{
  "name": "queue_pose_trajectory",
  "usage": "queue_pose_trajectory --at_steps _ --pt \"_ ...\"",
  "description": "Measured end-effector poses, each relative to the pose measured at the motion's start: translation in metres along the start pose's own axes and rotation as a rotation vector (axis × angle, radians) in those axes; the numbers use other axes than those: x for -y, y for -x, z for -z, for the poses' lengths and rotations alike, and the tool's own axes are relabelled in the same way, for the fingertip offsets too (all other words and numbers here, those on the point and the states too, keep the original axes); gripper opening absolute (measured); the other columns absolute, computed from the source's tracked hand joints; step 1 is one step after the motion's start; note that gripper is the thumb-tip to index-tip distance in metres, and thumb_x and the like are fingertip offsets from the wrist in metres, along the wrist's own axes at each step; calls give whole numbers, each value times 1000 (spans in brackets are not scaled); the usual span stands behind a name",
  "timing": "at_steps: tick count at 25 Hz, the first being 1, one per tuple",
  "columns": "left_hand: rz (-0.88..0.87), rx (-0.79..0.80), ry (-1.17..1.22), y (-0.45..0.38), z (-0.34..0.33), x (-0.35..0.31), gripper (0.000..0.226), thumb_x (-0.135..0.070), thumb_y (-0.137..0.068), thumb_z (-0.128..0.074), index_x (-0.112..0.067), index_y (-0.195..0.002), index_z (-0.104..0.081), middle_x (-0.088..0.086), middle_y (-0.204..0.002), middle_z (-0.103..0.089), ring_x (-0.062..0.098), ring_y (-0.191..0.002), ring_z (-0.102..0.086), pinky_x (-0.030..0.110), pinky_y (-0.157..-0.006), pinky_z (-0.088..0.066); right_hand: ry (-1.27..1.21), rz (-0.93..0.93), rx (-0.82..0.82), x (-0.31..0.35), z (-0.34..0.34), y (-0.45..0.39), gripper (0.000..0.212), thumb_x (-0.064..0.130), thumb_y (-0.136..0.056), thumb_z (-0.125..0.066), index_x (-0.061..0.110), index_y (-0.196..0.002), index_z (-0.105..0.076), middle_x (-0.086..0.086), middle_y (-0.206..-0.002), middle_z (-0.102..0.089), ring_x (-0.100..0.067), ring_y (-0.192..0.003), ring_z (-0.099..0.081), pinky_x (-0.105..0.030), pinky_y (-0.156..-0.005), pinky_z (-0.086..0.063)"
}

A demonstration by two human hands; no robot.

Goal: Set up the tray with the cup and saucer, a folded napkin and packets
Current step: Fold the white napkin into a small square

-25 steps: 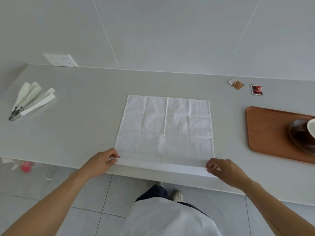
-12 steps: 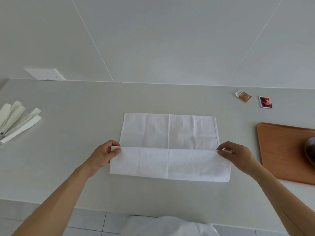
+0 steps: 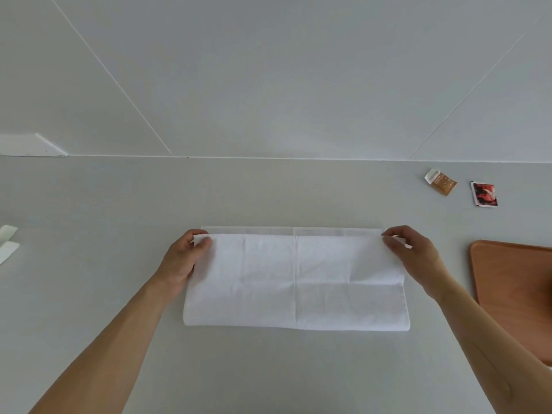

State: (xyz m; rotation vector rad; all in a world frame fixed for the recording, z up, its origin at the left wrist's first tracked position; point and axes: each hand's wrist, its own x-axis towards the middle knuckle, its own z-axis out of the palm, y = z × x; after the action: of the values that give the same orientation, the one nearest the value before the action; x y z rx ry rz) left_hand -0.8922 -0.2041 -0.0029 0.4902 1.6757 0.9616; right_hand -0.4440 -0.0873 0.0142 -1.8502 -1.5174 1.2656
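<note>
A white napkin [image 3: 295,282] lies on the grey counter, folded over on itself into a wide rectangle. My left hand [image 3: 185,258] pinches the upper left corner of the top layer, and my right hand [image 3: 415,255] pinches the upper right corner. The top layer's edge sits just short of the far edge below it. A brown wooden tray [image 3: 507,282] shows at the right edge; the cup and saucer are out of view. Two packets lie at the back right: a brown one [image 3: 441,181] and a red one [image 3: 484,194].
The grey counter [image 3: 119,219] meets a white panelled wall at the back. A white wall socket [image 3: 33,144] sits at the far left. Tips of white wrapped items [image 3: 7,243] poke in at the left edge.
Both hands have carried the napkin's near edge away from me, up to the far edge, folding it in half. The view has tilted up, so the cup and saucer left the frame.
</note>
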Motion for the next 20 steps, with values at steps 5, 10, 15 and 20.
queue_pose_trajectory --at_steps 5,10,15,20 --pt "-43 -155 -195 -23 -11 2 8 -22 -92 -63 -19 -99 -67 8 -101 -69 25 -94 -62 42 -84 -49 162 28 -58 -3 -14 -26 9 30 -92 -61 37 -87 -65 10 -85 -68 -15 -72 -61 -33 -65 -49" --pt "-145 -380 -343 -30 -28 -1 4 -24 -90 -62 -25 -93 -64 -9 -84 -65 14 -78 -59 25 -65 -43 243 58 -107 -8 -23 -32 6 29 -94 -58 33 -92 -63 11 -86 -66 -17 -76 -59 -31 -69 -45" --pt "-197 -474 -444 -34 -38 3 3 -28 -92 -60 -25 -93 -60 -14 -82 -60 15 -80 -56 28 -69 -38 347 117 -153 -9 -26 -30 8 27 -95 -57 25 -99 -64 6 -94 -67 -21 -83 -60 -36 -72 -49" --pt "-206 -486 -432 -33 -40 4 7 -28 -93 -58 -21 -95 -60 -13 -81 -60 17 -80 -57 29 -69 -40 417 128 -195 -9 -31 -33 11 25 -96 -55 20 -101 -63 0 -99 -68 -28 -85 -61 -38 -72 -49"
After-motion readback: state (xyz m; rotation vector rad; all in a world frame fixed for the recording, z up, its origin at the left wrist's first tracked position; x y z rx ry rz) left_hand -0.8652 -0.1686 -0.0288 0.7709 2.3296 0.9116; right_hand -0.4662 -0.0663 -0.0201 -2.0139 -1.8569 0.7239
